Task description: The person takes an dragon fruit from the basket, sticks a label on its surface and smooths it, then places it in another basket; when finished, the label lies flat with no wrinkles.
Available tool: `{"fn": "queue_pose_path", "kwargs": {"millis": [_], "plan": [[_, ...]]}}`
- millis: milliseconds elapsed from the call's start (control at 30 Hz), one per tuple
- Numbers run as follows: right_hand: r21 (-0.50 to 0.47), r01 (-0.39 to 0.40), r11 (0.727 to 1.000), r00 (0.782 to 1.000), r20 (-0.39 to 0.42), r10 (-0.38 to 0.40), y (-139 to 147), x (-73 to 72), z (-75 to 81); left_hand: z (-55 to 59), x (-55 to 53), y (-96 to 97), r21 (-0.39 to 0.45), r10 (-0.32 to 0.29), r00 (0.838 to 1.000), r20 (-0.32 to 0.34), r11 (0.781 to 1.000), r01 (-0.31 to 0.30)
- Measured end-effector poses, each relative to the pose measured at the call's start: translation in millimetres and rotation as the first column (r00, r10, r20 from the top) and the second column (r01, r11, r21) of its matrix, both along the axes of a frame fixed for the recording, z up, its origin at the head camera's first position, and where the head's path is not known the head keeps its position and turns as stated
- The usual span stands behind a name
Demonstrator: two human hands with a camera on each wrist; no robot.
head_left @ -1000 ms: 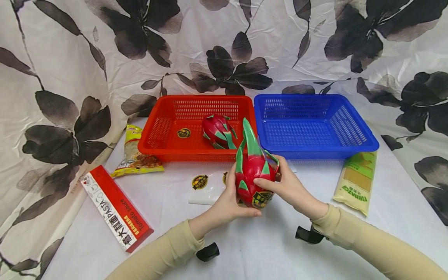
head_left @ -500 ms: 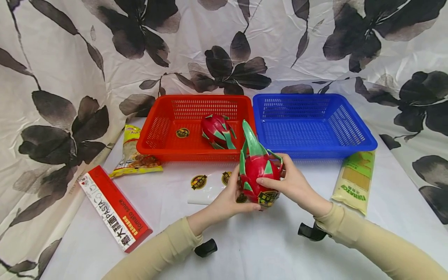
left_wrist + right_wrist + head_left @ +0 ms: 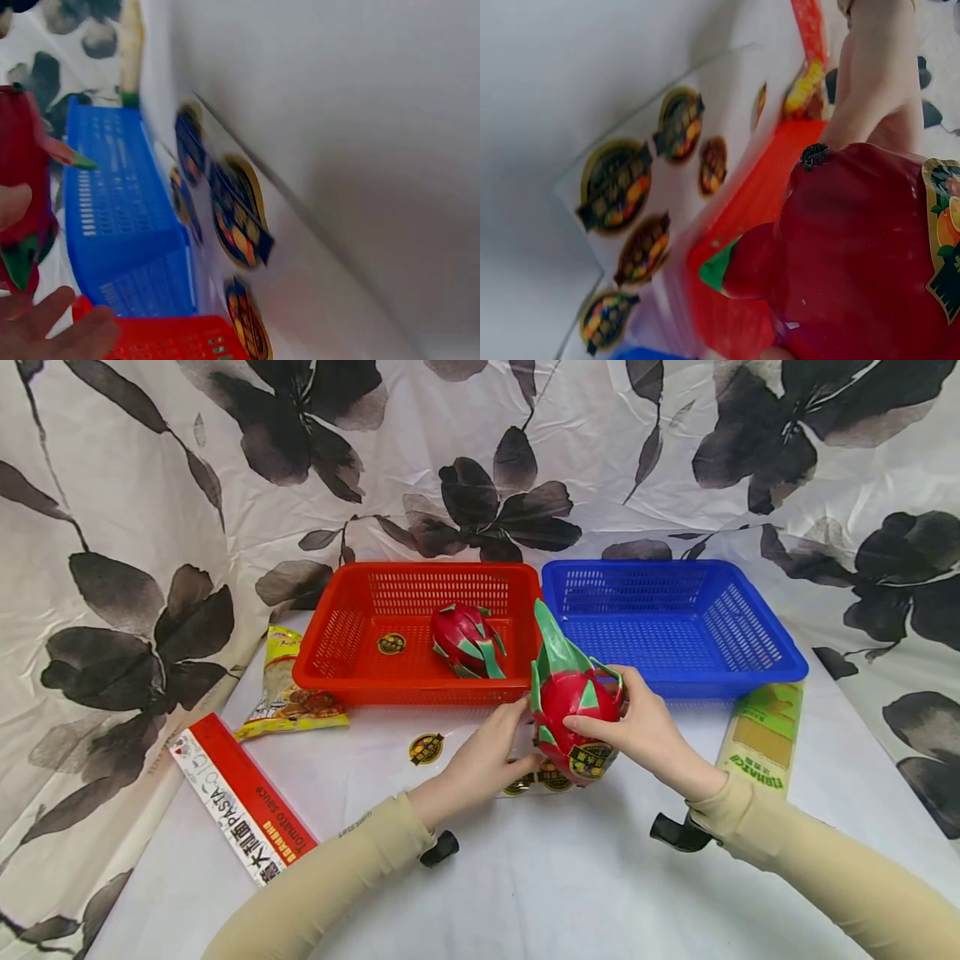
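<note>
A red dragon fruit with green leaf tips is held above the table in my right hand, thumb across its front. Near its base a black-and-gold sticker shows; the right wrist view catches that sticker too. My left hand is just left of the fruit, fingers fairly straight, holding nothing. Beneath both hands lies a white sheet of round stickers, partly covered by the fruit and left hand. Another dragon fruit rests in the red basket.
A blue basket stands right of the red one, whose floor shows a round sticker. On the left are a yellow snack bag and a red-and-white pasta box. A noodle packet lies at right.
The left hand has come off the dragon fruit and sits to its left. The right hand has carried the fruit a little right and toward the baskets, uncovering more stickers.
</note>
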State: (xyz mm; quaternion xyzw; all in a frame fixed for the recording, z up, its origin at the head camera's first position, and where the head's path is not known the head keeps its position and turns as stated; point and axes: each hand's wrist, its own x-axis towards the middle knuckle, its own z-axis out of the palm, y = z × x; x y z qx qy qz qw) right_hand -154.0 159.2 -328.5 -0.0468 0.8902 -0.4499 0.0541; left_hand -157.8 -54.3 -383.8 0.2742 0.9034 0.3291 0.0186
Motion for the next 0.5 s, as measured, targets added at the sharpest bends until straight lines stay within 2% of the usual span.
{"fn": "queue_pose_path", "kwargs": {"millis": [67,200,333,500], "plan": [[0.024,0.006,1.000,1.000,-0.013,-0.005,3,-3.0,2.3,-0.6,-4.8,2.1,-0.093,-0.003,0.992,-0.123,0.996,-0.008],[0.060,0.014,0.998,0.999,-0.038,-0.011,7,-9.1,6.5,-0.8,-13.3,6.9,-0.200,-0.029,0.950,-0.310,0.979,-0.035],[0.074,0.028,0.997,0.998,-0.057,-0.024,13,-14.3,11.4,-1.4,-18.6,12.2,-0.243,-0.064,0.915,-0.397,0.969,-0.038],[0.108,0.074,0.991,0.993,-0.099,-0.063,25,-22.6,18.7,-2.9,-21.9,20.3,-0.258,-0.116,0.874,-0.471,0.966,-0.011]]}}
